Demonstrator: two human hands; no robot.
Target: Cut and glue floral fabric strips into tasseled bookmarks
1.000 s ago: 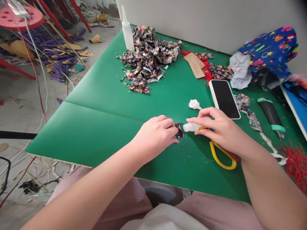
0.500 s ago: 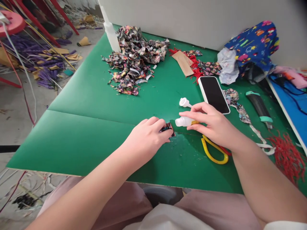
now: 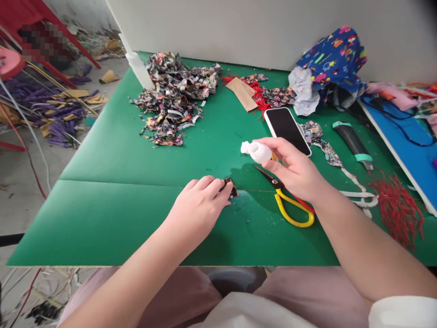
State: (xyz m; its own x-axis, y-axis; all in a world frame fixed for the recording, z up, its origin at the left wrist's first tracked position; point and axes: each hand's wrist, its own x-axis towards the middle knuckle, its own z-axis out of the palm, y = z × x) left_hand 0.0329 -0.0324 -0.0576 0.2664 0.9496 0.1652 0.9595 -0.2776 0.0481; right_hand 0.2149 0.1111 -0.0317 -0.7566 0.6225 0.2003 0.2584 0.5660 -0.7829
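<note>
My left hand (image 3: 203, 200) rests on the green tabletop (image 3: 112, 218), fingers closed on a small piece of dark patterned fabric (image 3: 233, 189), most of it hidden under the fingers. To the right and a little above the table, my right hand (image 3: 290, 166) grips a small white plastic bottle (image 3: 260, 152) between thumb and fingers. The bottle is tilted, its mouth pointing left, with a white flip cap (image 3: 245, 146) hanging open beside it. Beneath the right hand lie scissors (image 3: 295, 218) with yellow and red handles.
A heap of patterned fabric scraps (image 3: 184, 86) and a white nozzle bottle (image 3: 139, 70) stand at the back left. On the right are a phone (image 3: 287, 127), a utility knife (image 3: 353, 143), red threads (image 3: 398, 212) and blue printed cloth (image 3: 332, 59). A wall (image 3: 239, 32) borders the back.
My right hand has lifted the bottle away from the fabric, uncovering the scissors' blades, and turned its mouth more upward. My left hand keeps its hold on the fabric. The camera view has shifted.
</note>
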